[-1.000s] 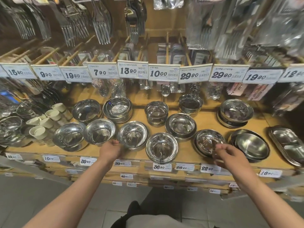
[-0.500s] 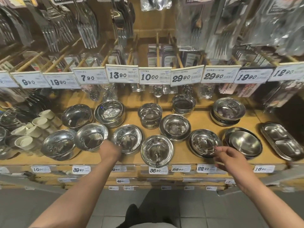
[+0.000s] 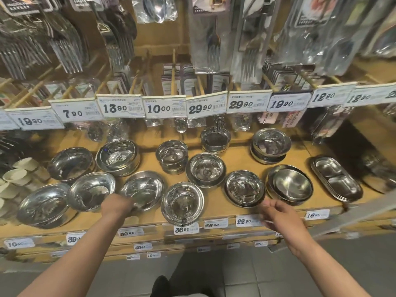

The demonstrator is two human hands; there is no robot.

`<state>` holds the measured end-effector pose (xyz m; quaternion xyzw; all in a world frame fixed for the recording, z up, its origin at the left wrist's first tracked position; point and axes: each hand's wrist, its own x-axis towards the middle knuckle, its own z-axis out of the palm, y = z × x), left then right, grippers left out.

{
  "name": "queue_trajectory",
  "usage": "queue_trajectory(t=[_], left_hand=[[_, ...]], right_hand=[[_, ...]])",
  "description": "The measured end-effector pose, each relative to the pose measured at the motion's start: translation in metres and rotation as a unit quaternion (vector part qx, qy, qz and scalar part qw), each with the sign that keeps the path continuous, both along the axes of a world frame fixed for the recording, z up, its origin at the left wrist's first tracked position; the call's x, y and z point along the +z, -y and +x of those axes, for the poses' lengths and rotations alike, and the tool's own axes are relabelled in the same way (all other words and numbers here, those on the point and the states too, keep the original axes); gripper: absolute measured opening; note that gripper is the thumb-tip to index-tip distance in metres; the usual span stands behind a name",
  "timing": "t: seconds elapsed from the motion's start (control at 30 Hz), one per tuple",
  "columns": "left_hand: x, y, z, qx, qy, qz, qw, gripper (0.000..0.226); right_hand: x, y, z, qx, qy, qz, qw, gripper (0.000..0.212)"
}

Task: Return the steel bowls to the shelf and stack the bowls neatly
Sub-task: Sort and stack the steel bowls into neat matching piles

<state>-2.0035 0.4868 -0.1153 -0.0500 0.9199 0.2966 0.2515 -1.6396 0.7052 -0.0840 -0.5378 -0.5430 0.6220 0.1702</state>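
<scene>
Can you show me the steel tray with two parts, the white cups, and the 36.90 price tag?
Two-compartment oblong steel tray [image 3: 334, 178]: head view, middle divider.
Small white cups [image 3: 15, 176]: head view, one rim.
White 36.90 price tag [image 3: 185, 229]: head view, its digits.

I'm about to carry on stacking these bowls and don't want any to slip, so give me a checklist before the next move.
1. Left hand on a bowl rim: ok, though grip is hidden.
2. Right hand free: ok, holds nothing.
3. Front bowl fully on the shelf: not ok, it overhangs the edge.
4. Bowl by right hand nested flat: ok.
5. Matching sizes for stacking: cannot tell.
</scene>
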Motion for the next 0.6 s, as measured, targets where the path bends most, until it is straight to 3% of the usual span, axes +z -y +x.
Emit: queue_trajectory(t=[0.13,0.3,0.37,0.47,0.6], left_hand=[[0.01,0.001,-0.004,0.033,0.017,0.043,0.998,0.015],[0.025,0.004,0.003,0.04,0.032,0.12,0.991,0.048],[0.034,0.001,0.013,0.021,0.06,0.169,0.983,0.05],[0.053,-0.007,0.034,-0.007,0.147,0.233,0.961,0.034],[0.068,-0.024,0.061,-0.042,0.208,0.291,0.933,0.048]], right_hand=[[-0.004,-0.006,-0.002,-0.002,-0.006,-0.011,1.0,0.016],[-0.005,-0.012,-0.005,0.0,-0.002,-0.011,1.0,0.02],[-0.005,-0.013,-0.005,0.001,-0.002,-0.01,1.0,0.02],[-0.005,-0.013,-0.003,0.001,-0.003,-0.01,1.0,0.021],[-0.003,-0.015,0.0,-0.01,-0.013,-0.009,1.0,0.02]])
